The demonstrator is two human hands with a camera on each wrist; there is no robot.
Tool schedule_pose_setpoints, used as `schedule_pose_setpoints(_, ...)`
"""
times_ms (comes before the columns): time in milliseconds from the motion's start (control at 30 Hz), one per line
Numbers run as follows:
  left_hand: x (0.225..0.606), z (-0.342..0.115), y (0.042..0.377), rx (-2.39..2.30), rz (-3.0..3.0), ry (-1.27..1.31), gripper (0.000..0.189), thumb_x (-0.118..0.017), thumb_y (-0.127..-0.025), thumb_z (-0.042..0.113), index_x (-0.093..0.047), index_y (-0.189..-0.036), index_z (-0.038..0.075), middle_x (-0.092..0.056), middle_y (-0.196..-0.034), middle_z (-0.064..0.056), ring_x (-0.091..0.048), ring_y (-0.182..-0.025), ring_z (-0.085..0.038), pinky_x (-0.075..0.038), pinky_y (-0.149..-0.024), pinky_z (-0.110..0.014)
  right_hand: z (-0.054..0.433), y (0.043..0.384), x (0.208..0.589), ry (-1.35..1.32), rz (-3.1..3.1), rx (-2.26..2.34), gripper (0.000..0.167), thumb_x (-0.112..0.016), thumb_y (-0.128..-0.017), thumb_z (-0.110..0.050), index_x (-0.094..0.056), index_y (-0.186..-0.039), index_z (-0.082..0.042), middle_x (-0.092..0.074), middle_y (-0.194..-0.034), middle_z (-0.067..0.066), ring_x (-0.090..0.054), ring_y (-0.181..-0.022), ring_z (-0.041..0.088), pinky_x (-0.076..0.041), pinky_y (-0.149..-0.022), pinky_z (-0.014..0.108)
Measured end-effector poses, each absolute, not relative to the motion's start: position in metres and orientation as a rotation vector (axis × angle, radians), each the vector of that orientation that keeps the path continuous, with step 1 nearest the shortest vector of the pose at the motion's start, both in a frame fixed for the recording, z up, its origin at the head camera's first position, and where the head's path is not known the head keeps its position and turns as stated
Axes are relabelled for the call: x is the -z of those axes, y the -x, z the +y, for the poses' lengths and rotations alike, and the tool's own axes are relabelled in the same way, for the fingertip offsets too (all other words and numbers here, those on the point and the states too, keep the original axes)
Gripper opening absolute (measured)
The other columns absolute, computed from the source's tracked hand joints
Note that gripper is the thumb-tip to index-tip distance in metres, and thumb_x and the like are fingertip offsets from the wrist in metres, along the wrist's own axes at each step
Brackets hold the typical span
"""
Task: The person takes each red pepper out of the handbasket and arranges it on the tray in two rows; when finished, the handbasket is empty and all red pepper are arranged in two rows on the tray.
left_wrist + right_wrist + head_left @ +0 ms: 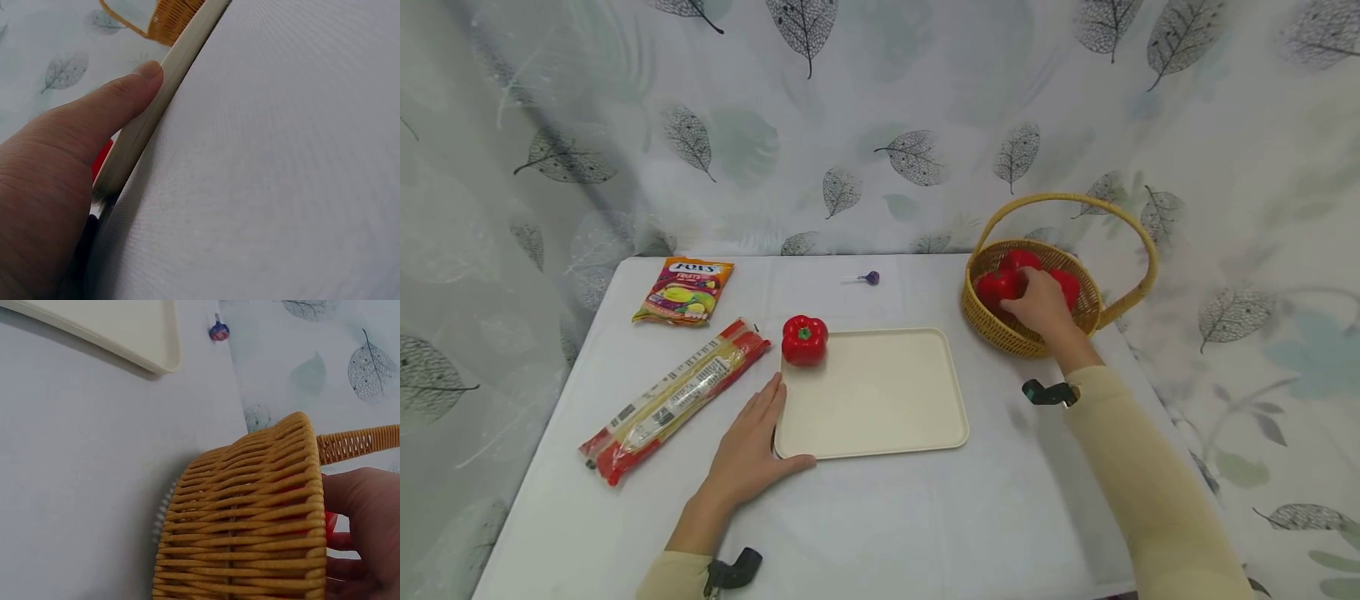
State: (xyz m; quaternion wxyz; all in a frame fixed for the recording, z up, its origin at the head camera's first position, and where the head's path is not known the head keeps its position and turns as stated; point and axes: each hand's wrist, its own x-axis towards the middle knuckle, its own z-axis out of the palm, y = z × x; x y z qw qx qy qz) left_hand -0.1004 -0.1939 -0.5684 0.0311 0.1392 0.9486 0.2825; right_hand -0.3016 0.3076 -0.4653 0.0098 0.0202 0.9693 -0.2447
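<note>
My left hand [750, 454] rests at the near left corner of a cream rectangular tray [872, 396]. Its fingers lie straight along the left side, and the thumb [134, 94] touches the front rim. A red bell pepper [805, 340] with a green stem sits on the tray's far left corner. At the right, my right hand [1043, 304] reaches into a wicker basket [1000, 332] and grips a red bell pepper [996, 287] among others. In the right wrist view, the basket's woven side [244, 519] hides most of the peppers and the fingertips.
Left of the tray, a long red-and-clear packet [673, 404] lies diagonally. Behind it is a Fox's Fruits candy bag [685, 292]. A small purple-wrapped lollipop [871, 277] lies near the back edge. The basket's tall handle [1138, 292] arches above it. A leaf-patterned curtain [865, 125] hangs behind the table.
</note>
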Motion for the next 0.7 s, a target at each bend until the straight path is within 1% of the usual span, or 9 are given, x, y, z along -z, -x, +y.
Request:
schedule_pose_setpoints(200,0.569,-0.195,0.1,-0.864,2.923,-0.43,0.134,-0.073,-0.079,0.087,-0.022,-0.173,0.007,-0.008,-0.182,-0.002,-0.021,-0.164,-0.037,-0.025,-0.13,-0.056,0.311,0.293,0.466,-0.083,3.032,0.858,0.076,-0.081,-0.097,-0.023,-0.044,-0.156,0.009,-0.05,-0.152,0.034,-0.044,-0.143,0.051,-0.039,-0.119,0.067)
schedule_pose_setpoints(500,0.568,-0.195,0.1,-0.867,2.912,-0.426,0.133,-0.076,-0.08,0.084,-0.021,-0.173,0.006,-0.008,-0.182,-0.001,-0.02,-0.164,-0.036,-0.022,-0.131,-0.055,0.312,0.283,0.467,-0.094,3.084,1.006,0.072,-0.083,-0.097,-0.027,-0.05,-0.154,0.003,-0.055,-0.15,0.028,-0.049,-0.14,0.046,-0.046,-0.115,0.064)
schedule_pose_setpoints(700,0.567,-0.194,0.1,-0.868,2.915,-0.429,0.133,-0.076,-0.08,0.084,-0.022,-0.173,0.006,-0.008,-0.182,-0.002,-0.02,-0.164,-0.036,-0.023,-0.131,-0.055,0.312,0.275,0.465,-0.039,3.115,1.127,0.07,-0.085,-0.096,-0.024,-0.053,-0.153,0.002,-0.059,-0.146,0.025,-0.055,-0.136,0.042,-0.049,-0.114,0.059)
